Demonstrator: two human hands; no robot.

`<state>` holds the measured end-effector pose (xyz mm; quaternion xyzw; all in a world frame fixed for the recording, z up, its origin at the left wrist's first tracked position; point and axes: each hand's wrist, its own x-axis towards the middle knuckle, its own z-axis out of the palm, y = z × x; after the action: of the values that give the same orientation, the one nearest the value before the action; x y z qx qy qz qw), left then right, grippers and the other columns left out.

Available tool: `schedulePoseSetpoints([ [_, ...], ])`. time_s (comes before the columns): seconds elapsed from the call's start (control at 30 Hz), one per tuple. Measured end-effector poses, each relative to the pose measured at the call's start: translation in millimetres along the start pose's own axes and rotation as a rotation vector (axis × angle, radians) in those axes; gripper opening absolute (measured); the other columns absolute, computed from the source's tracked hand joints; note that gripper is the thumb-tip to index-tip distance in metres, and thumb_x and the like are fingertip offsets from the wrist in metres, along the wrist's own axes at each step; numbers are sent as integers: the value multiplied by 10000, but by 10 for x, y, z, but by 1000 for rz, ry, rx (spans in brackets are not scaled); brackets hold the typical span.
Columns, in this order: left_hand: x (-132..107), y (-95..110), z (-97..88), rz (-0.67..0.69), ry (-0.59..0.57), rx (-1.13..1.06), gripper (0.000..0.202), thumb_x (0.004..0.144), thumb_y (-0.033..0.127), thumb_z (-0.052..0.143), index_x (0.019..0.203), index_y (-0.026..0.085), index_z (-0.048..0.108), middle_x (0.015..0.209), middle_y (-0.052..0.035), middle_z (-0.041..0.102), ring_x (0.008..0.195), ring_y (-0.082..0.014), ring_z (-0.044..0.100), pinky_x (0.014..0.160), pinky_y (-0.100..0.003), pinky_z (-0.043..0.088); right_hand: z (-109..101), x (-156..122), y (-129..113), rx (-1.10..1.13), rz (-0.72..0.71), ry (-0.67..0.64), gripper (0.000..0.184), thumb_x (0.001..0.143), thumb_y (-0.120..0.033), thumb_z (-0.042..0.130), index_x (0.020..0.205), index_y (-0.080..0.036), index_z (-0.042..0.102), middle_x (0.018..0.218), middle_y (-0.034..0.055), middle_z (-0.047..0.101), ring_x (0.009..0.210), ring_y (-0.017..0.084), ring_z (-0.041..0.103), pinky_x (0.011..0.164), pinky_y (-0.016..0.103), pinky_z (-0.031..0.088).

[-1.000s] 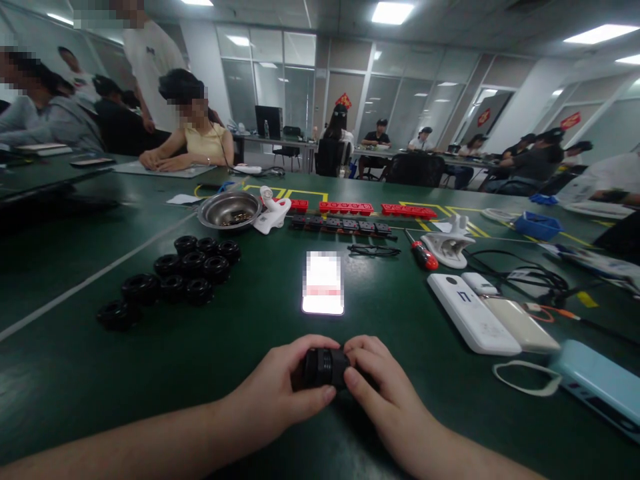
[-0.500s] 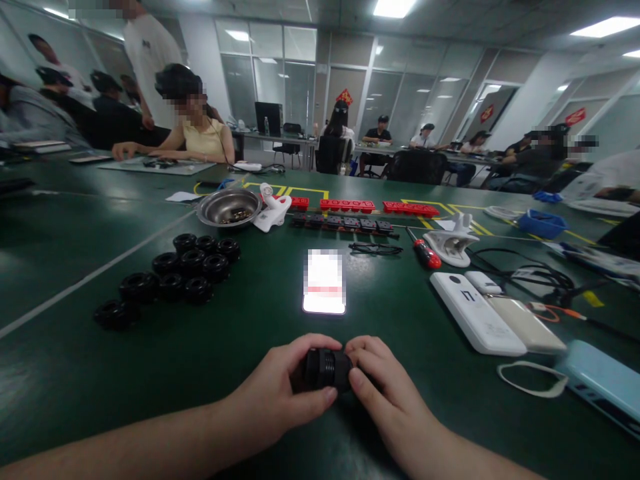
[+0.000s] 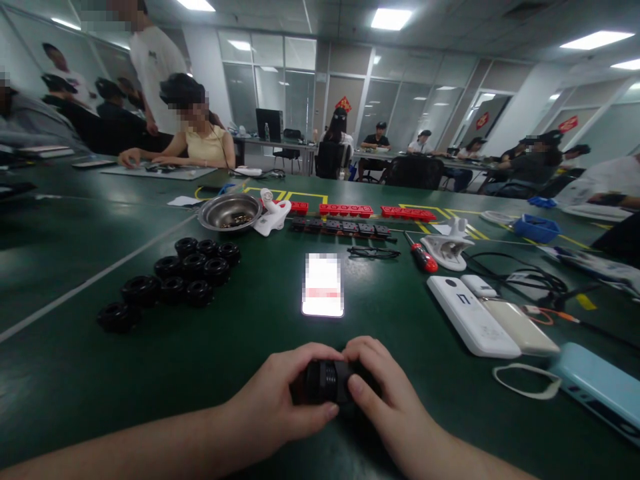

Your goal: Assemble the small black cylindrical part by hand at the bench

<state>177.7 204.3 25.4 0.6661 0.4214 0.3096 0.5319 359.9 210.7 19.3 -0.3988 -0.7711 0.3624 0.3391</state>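
A small black ribbed plastic fitting (image 3: 325,381) rests low over the green table (image 3: 210,353), held from both sides. My left hand (image 3: 280,400) wraps its fingers over the fitting's left end, thumb underneath. My right hand (image 3: 380,393) grips the right end with fingers curled over it. Just beyond the hands lies a lit phone (image 3: 323,285). A cluster of several similar black fittings (image 3: 175,277) sits to the left on the table.
A metal bowl (image 3: 230,211) and a white clip (image 3: 273,215) stand behind the fittings. Red and black terminal strips (image 3: 347,218), a red-handled screwdriver (image 3: 421,255), white and blue power banks (image 3: 473,313) and cables lie to the right. Other people sit at tables around.
Both hands with the fitting have shifted slightly toward me and lower in view. The right fingers have moved a little on the fitting's end.
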Motion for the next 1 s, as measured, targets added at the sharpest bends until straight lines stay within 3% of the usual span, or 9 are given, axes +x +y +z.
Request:
schedulePoseSetpoints([
  [0.13, -6, 0, 0, 2, -6, 41, 379, 673, 187, 625, 1039, 221, 533, 950, -4, 609, 860, -173, 555, 753, -270, 421, -3, 11, 38, 9, -12, -52, 350, 864, -456, 372, 720, -183, 537, 794, 43, 509, 782, 191, 485, 691, 335, 396],
  [0.23, 14, -44, -4, -42, -3, -74, 382, 691, 270, 615, 1051, 189, 517, 930, -24, 593, 803, -170, 553, 714, -282, 431, -3, 13, 28, 27, -18, -32, 261, 819, -438, 478, 781, -188, 544, 847, 44, 504, 819, 195, 486, 702, 331, 402],
  [0.37, 42, -87, -7, -108, -19, -217, 308, 702, 341, 587, 926, 135, 541, 722, 9, 548, 608, -125, 507, 578, -251, 410, 0, -8, -13, 23, -48, 3, 226, 745, -313, 613, 917, -206, 515, 899, 37, 505, 851, 191, 487, 717, 318, 414],
  [0.47, 40, -69, -6, -97, 2, -201, 269, 681, 320, 602, 874, 140, 553, 717, 16, 534, 645, -132, 499, 591, -245, 400, 7, -32, -25, -3, -58, 1, 271, 721, -258, 636, 948, -216, 494, 929, 31, 507, 868, 185, 488, 733, 310, 417],
  [0.57, 20, -32, -3, -59, 20, -127, 288, 680, 286, 608, 933, 161, 553, 798, 0, 554, 709, -149, 513, 630, -255, 413, 9, -39, -12, -10, -19, 10, 274, 766, -399, 557, 946, -203, 491, 903, 40, 506, 827, 193, 493, 699, 326, 418],
  [0.7, 5, -42, 5, -37, -1, -54, 346, 679, 240, 616, 1014, 204, 538, 874, -7, 588, 765, -165, 544, 683, -274, 433, 3, -13, 18, -14, 2, -3, 357, 848, -504, 355, 771, -191, 508, 783, 35, 506, 761, 194, 484, 668, 338, 400],
  [0.77, 14, -74, 6, -33, -14, -66, 360, 676, 234, 627, 1025, 210, 543, 927, -16, 599, 822, -176, 551, 730, -287, 433, 2, 3, 25, -17, 2, -34, 327, 849, -468, 391, 723, -190, 506, 779, 33, 507, 772, 190, 482, 682, 332, 396],
  [0.9, 41, -114, -5, -96, -20, -209, 347, 693, 306, 608, 1009, 176, 548, 878, -23, 598, 729, -161, 557, 657, -281, 450, 11, 2, 14, -1, 7, -19, 164, 778, -348, 553, 822, -196, 511, 859, 34, 500, 825, 188, 483, 698, 310, 403],
  [1.0, 41, -92, -12, -89, 11, -158, 312, 683, 285, 616, 967, 165, 566, 866, -19, 593, 780, -174, 551, 693, -284, 438, 17, -26, -5, -15, 9, -22, 221, 727, -284, 609, 893, -204, 488, 883, 29, 501, 815, 181, 489, 685, 297, 409],
])
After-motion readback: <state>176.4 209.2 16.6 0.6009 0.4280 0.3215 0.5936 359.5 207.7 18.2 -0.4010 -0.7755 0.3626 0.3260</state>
